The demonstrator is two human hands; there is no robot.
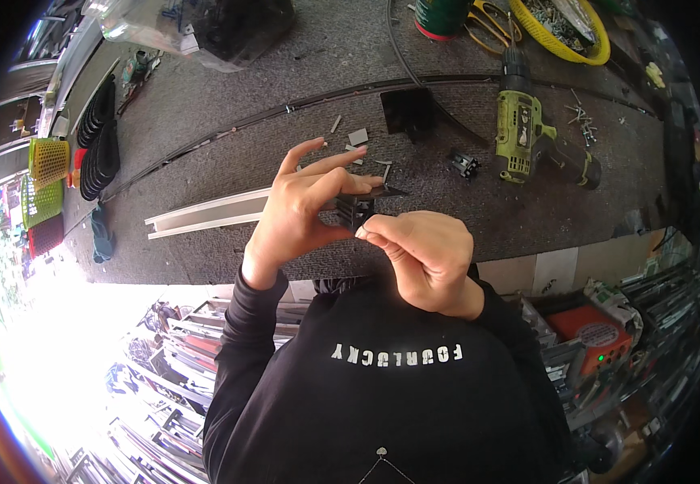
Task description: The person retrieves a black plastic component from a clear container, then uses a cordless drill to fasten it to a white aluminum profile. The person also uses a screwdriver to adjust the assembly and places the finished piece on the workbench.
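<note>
My left hand [295,206] holds a small black ribbed part [355,211] between thumb and fingers, its other fingers spread upward. On the part's near right side, my right hand [430,256] has thumb and forefinger pinched together, the remaining fingers curled in. Whether a smaller piece sits in that pinch cannot be made out. A thin dark pointed piece [392,192] juts out past the left fingertips. Behind my left wrist lies a pale channel-shaped profile [204,216], partly covered by the hand. Small grey offcuts [357,137] are scattered just beyond my fingers.
On the dark carpeted bench [317,97] lie a green cordless drill [519,129], loose screws [582,121], a black square piece [409,111] and a small black fitting [464,164]. Farther back are a yellow basket [606,50], yellow-handled scissors [485,39] and a clear plastic container [152,31].
</note>
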